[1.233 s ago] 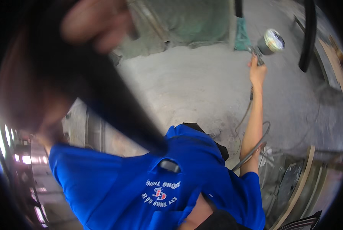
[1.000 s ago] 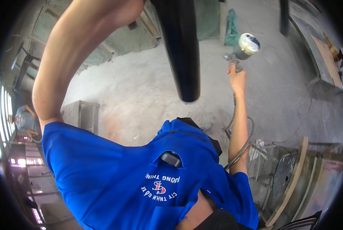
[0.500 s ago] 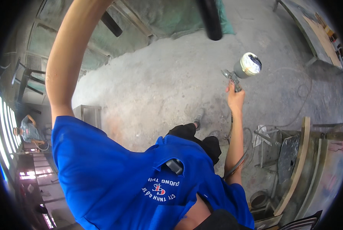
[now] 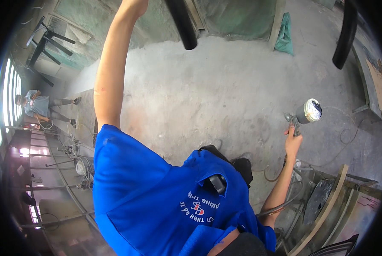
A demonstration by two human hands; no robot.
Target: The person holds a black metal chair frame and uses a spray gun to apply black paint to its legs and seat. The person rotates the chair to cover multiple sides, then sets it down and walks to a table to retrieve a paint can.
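Note:
My right hand, out at the right, is wrapped round the handle of a metal spray gun. A dark paint cup with a pale, paint-smeared rim is fixed to the gun, tilted to the right. A hose runs along my right forearm. My left arm is raised to the upper edge, where only the base of my left hand shows; its fingers lie outside the picture. Two black leg-like bars hang into the picture from above. What they belong to, and whether my left hand holds it, is hidden.
A black stool-like frame is at the upper left. A person in a grey-blue shirt stands far left, holding a looped hose. Wooden boards and metal frames stand at lower right, a workbench at upper right. A hose loops across the concrete floor.
The view has turned. The black bars appear farther right and wider apart. My right hand and spray gun sit lower and farther right. More of my left wrist and the other person shows.

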